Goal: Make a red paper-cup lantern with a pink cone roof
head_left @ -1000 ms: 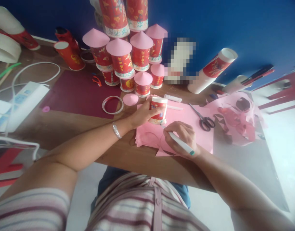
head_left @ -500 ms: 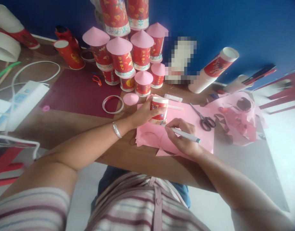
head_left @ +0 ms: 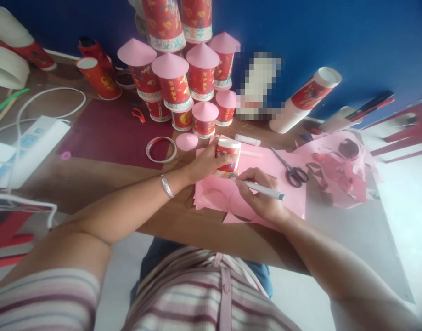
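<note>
As our left grip (head_left: 204, 164) clamps the cup (head_left: 227, 151), our right grip (head_left: 261, 202) pinches a marker (head_left: 264, 190) whose tail has swung toward the table's (head_left: 183, 216) right edge, seemingly inking the base band (head_left: 225, 174).

The left hand (head_left: 207, 164) holds a small red cup (head_left: 232, 149); the right hand (head_left: 262, 195) grips a white pen (head_left: 266, 190), its tip by the cup's bottom edge; from this cup, scissors (head_left: 289, 170) lie at three o'clock, a white ring (head_left: 161, 162) at nine, and cups with pink pointy hats (head_left: 174, 87) at eleven.
</note>
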Action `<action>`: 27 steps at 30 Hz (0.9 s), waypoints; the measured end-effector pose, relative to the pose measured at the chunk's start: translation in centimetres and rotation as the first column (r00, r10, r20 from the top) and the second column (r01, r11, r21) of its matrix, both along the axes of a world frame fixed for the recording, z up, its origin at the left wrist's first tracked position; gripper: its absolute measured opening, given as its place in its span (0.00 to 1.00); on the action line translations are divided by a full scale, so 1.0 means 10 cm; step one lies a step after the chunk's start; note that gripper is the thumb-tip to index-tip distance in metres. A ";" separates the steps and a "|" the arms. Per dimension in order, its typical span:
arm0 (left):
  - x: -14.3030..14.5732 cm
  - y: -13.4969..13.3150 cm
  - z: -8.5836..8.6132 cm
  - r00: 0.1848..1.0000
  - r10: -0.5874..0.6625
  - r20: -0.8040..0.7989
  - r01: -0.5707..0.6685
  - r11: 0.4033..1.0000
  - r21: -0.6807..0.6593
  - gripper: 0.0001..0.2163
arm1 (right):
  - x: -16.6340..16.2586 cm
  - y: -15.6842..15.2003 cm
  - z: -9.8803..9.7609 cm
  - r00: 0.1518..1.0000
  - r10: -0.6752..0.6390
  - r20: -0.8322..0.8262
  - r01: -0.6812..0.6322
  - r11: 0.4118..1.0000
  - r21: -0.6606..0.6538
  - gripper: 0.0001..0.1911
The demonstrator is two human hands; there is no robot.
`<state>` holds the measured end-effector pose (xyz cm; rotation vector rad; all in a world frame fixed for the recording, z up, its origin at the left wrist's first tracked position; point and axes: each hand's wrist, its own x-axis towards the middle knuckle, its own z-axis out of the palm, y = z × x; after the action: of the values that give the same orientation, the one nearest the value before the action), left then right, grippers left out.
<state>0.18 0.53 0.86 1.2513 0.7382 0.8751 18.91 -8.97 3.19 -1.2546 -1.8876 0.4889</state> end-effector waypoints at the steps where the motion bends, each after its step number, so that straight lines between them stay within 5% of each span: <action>1: 0.00 0.00 0.00 1.000 -0.005 0.006 0.005 1.000 -0.006 0.28 | 0.00 0.00 0.00 1.000 -0.002 0.006 0.002 1.000 0.008 0.05; 27: -0.01 0.01 -0.01 0.999 -0.024 0.042 0.024 1.000 -0.005 0.24 | 0.01 -0.01 0.00 0.995 0.074 0.071 -0.088 0.970 0.228 0.05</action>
<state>0.12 0.62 0.75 1.2307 0.6905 0.8770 19.01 -9.11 3.24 -1.0533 -1.9899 0.2655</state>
